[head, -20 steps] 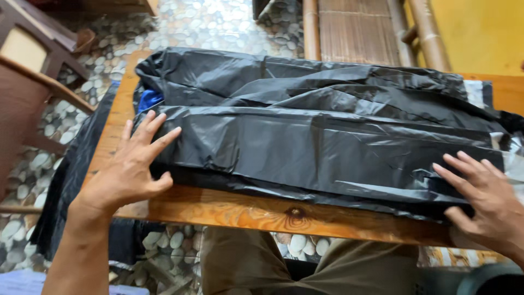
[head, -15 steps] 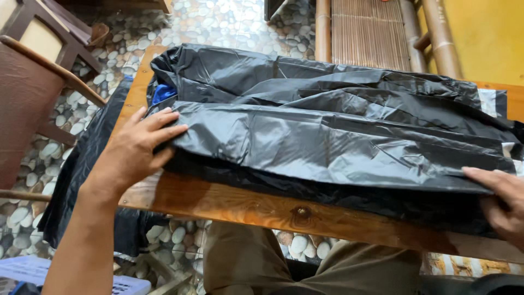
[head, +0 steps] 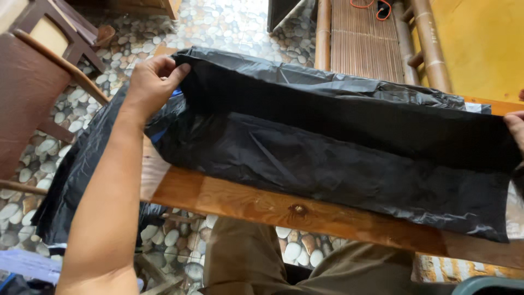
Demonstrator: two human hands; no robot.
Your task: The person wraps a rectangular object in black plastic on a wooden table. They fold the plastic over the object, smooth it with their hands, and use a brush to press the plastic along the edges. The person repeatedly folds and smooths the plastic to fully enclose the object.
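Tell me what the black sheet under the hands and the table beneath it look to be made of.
The black sheet, pinched at its far corner by the left hand and met by the right hand at the frame's edge, looks like thin plastic film: crinkled, faintly glossy. The table looks like varnished wood, with visible grain and a knot.

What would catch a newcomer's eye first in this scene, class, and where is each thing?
The big black plastic sheet draws the eye first, spread across the wooden table in the middle. The left hand pinches its far corner at upper left, while the right hand shows only at the right edge, at the sheet's other end. Beneath lies a pebble floor, with a brown chair on the left.
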